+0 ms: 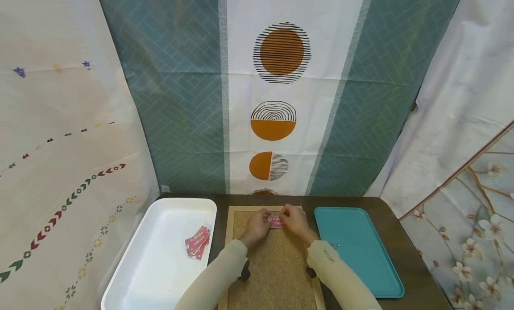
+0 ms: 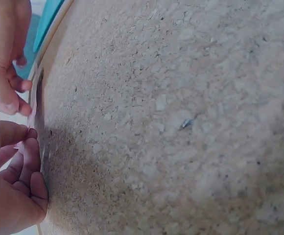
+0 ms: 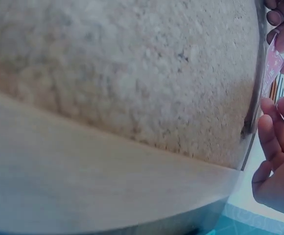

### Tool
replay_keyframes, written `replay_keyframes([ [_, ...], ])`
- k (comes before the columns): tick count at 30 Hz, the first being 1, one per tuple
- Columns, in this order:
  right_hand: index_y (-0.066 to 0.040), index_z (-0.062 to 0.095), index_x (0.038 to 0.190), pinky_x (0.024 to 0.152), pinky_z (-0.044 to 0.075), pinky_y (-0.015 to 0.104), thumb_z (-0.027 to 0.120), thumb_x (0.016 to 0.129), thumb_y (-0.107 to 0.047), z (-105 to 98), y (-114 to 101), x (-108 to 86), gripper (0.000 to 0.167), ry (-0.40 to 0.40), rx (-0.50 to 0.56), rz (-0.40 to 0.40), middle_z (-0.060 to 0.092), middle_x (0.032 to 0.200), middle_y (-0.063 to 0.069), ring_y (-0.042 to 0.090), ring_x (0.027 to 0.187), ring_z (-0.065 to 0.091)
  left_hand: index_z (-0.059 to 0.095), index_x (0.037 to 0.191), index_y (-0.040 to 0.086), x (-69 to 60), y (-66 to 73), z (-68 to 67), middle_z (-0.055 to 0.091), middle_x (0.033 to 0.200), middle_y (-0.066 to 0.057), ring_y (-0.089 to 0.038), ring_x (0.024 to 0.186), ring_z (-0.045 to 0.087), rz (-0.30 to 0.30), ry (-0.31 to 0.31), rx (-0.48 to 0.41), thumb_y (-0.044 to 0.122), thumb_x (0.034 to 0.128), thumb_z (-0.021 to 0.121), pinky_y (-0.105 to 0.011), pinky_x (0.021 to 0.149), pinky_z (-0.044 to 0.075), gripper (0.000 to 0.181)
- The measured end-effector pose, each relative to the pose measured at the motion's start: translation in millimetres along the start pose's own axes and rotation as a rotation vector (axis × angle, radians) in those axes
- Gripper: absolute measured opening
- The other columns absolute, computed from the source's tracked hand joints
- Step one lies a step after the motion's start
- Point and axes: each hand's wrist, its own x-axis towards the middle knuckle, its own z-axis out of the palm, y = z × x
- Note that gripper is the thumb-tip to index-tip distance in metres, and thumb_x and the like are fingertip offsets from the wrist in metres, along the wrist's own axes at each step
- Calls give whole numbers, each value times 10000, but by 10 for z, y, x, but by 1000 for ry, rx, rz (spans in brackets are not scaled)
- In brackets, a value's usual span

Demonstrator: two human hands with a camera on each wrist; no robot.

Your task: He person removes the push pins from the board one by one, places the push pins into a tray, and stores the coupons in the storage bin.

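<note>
A small pink ticket with white print [image 1: 276, 221] is at the far end of a wood-framed corkboard [image 1: 273, 270]. My left hand [image 1: 256, 226] pinches its left end between thumb and fingers, and my right hand [image 1: 296, 221] pinches the right end. In the right wrist view the ticket [image 3: 272, 69] stands slightly off the cork, tilted, with the right hand [image 3: 281, 156] below it. Fingers hide much of both ends. Whether the right fingertips also hold a pin cannot be made out. From the left wrist, the left hand [image 2: 17, 176] shows with curled fingers close to the cork.
Left of the board, a white tray [image 1: 160, 238] holds several overlapping pink tickets [image 1: 197, 243]. On the right is a teal tray [image 1: 361, 252] with a few tiny shiny pieces [image 1: 336, 245]. All stand on a dark table [image 1: 417, 274], with a patterned curtain behind.
</note>
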Motion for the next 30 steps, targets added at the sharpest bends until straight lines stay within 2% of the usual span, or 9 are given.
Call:
replay_keyframes([
  [3, -112, 703, 895, 704, 521, 321, 742, 945, -57, -47, -3, -11, 84, -10, 19, -5, 667, 806, -8, 157, 735, 562, 684, 1256, 52, -13, 11, -21, 728, 1080, -96, -154, 863, 642, -13, -12, -16, 54, 1012, 673, -324, 738, 569, 244],
  [7, -108, 712, 879, 699, 536, 294, 751, 936, -50, -105, 4, -8, 90, -14, 57, 2, 682, 814, 6, 168, 744, 573, 674, 1260, 40, -32, 51, -92, 714, 1073, -95, -164, 891, 653, -14, -17, -40, 49, 1015, 663, -332, 751, 580, 246],
  [11, -101, 725, 895, 671, 556, 275, 755, 943, -62, -147, 11, -13, 69, -29, 113, 29, 693, 839, 17, 178, 747, 587, 662, 1274, 32, -50, 68, -178, 694, 1007, -86, -174, 829, 636, -7, -19, -62, 46, 1021, 646, -319, 695, 549, 253],
  [16, -51, 735, 935, 608, 534, 282, 754, 952, -87, -191, 11, -51, 44, -56, 166, 41, 688, 838, 17, 176, 721, 587, 654, 1289, 50, -86, 58, -252, 668, 939, -53, -152, 754, 604, 1, -23, -39, 59, 1024, 655, -279, 630, 505, 265],
  [22, -92, 748, 892, 559, 487, 283, 758, 949, -65, -237, 10, -100, 63, -48, 186, 13, 679, 769, 7, 148, 662, 575, 656, 1308, 38, -123, 68, -328, 661, 916, -63, -146, 710, 597, 32, -20, -23, 61, 1014, 679, -275, 592, 495, 296],
  [30, -31, 756, 937, 572, 505, 290, 764, 945, -75, -274, -11, -128, 46, -69, 216, 5, 704, 791, 41, 152, 662, 582, 658, 1307, 43, -188, 108, -433, 680, 963, -79, -161, 767, 603, 42, -5, 1, 73, 1012, 686, -272, 650, 523, 298],
])
